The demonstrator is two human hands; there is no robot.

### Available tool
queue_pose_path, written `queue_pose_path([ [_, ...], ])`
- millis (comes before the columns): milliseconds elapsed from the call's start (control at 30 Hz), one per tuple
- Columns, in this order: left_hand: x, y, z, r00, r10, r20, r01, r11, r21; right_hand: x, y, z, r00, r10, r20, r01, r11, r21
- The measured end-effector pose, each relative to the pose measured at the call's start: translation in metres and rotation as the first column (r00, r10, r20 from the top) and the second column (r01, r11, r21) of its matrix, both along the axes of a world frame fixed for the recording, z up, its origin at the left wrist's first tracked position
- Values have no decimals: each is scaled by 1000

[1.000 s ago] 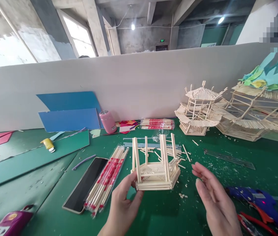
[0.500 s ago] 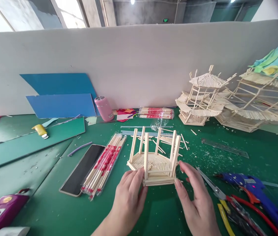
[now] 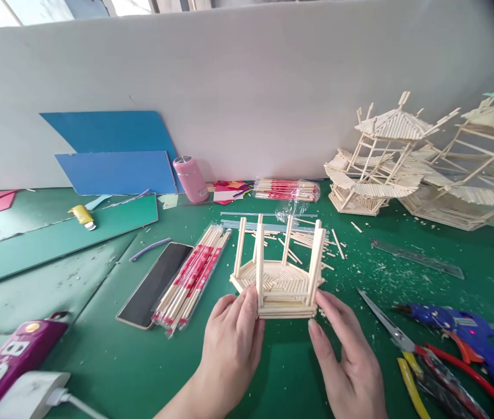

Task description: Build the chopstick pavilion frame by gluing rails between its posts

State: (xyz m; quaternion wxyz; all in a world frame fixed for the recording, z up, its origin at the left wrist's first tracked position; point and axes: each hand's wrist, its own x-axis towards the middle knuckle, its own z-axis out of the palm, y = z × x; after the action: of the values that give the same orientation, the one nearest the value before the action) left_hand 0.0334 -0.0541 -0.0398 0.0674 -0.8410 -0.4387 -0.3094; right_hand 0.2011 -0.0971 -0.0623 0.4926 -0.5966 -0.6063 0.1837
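Observation:
A small pavilion base made of wooden sticks, hexagonal with several upright posts, rests on the green table. My left hand grips its near left edge, thumb and fingers pressed on the stacked sticks. My right hand holds the near right corner, fingertips against the base. Loose cut sticks lie just behind the model.
A bundle of wrapped chopsticks and a black phone lie to the left. Scissors, a blue glue gun and red pliers lie to the right. Finished stick pavilions stand at the back right. A purple power strip sits bottom left.
My right hand came in from open air to grip the model's right side. The model has been set lower toward me and turned slightly. My head tilted down.

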Motion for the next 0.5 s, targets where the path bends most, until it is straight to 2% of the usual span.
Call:
queue_pose_path([
  [500,2,-2,1,999,-21,44,20,999,28,0,1,-1,1000,18,-13,-17,996,84],
])
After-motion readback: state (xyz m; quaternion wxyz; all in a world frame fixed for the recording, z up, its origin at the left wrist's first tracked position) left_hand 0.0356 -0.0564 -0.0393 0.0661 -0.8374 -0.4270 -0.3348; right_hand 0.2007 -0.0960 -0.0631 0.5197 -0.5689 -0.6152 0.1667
